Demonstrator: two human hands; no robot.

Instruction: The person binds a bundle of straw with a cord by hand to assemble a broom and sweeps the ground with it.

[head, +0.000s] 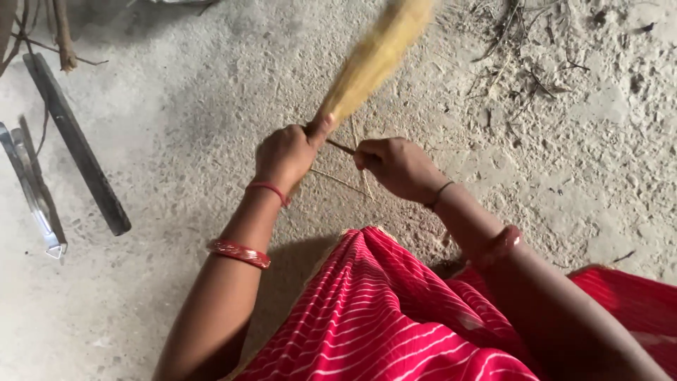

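The left hand (285,155) grips the straw bundle (374,56) tightly; the right hand (395,166) pinches 1 thin strand (341,147). Better keep this strand tight.

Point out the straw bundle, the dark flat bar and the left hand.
straw bundle (367,63): head view, on the blurred yellow middle of the bundle.
dark flat bar (77,144): head view, on the middle of its length.
left hand (285,155): head view, on the back of the hand.

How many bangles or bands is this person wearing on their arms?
4: a red bangle and thin red band on the left arm; a red bangle and dark thread on the right.
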